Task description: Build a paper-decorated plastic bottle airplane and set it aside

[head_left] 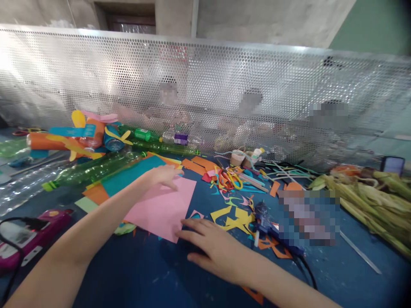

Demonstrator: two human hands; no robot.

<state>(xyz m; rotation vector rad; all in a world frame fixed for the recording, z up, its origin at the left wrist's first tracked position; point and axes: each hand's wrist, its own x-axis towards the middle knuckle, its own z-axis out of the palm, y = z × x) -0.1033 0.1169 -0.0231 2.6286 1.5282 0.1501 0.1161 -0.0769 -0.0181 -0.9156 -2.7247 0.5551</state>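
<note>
A pink paper sheet (pixel 160 205) lies over blue, orange and green sheets on the dark blue table (pixel 128 273). My left hand (pixel 165 174) rests over the pink sheet's upper edge, fingers spread and pointing right. At the sheet's lower right corner is my right hand (pixel 213 248), its fingers apart and the fingertips at the paper's edge. Neither hand grips anything. Just beyond my right hand are yellow paper scraps (pixel 239 218) and a dark blue glue gun (pixel 279 237).
Green plastic bottles (pixel 96 171) and orange paper-wrapped bottles (pixel 61 141) stand at left, behind a magenta power strip (pixel 48 231). Scissors (pixel 236 179) lie among scraps. Corn husks (pixel 369 201) cover the right. A perforated metal screen (pixel 208 85) rises behind.
</note>
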